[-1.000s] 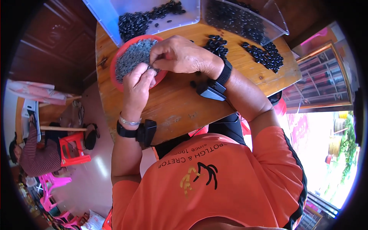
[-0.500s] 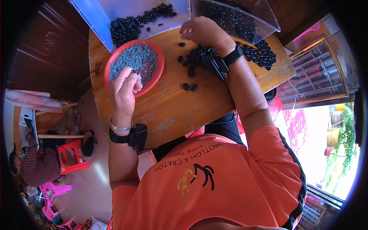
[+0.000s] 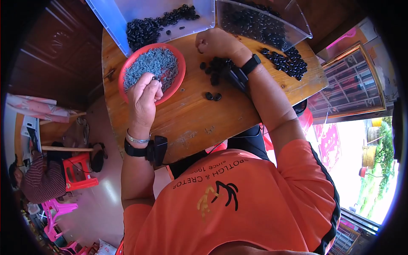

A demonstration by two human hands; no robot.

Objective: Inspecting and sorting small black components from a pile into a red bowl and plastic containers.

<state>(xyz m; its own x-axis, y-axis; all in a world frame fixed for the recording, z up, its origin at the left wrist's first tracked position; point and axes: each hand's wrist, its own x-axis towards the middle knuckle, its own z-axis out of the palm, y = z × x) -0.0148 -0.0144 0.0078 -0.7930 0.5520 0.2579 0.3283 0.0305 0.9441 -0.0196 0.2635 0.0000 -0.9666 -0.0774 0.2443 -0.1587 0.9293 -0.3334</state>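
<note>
The left hand [image 3: 143, 97] has come back over the red dish [image 3: 176, 83] of grey pieces [image 3: 148, 68], fingers pinched on 1 small black ring. The right hand [image 3: 216, 42], clenched, has slid from the dish to the loose rings [image 3: 217, 72] at 3 o'clock of it; what it holds I cannot tell. 2 more rings [image 3: 213, 96] lie at 5 o'clock on the table [image 3: 191, 123]. Judging by this, another pairing is beginning.

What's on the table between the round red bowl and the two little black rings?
Nothing: bare wooden table separates the round red bowl from the two black rings, per the head view.
</note>
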